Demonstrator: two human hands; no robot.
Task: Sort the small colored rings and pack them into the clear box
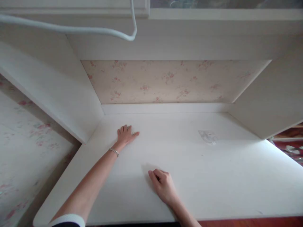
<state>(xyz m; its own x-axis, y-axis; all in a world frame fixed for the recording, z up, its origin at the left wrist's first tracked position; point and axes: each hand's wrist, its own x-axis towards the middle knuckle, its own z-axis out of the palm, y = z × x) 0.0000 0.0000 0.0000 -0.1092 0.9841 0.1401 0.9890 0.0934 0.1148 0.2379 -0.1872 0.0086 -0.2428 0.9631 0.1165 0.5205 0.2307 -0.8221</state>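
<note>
My left hand (125, 135) lies palm down toward the back left of the white desktop (184, 176), fingers spread, with a thin bracelet at its wrist. Something small and pale seems to peek out beside the fingers and thumb, but I cannot make out what it is. Closer to me, my right hand (163, 185) rests on the desktop, curled into a loose fist. A dark hollow shows between its thumb and forefinger, with no object visible there. To the right and farther back lies a small clear plastic packet (208, 137), apart from both hands.
White side panels (68, 85) flank the desktop, and a floral-papered wall (156, 82) closes the back. Overhead, a white cable (94, 30) hangs in front of a shelf (213, 14). Beyond the right panel are reddish shelves (288, 134) with things on them.
</note>
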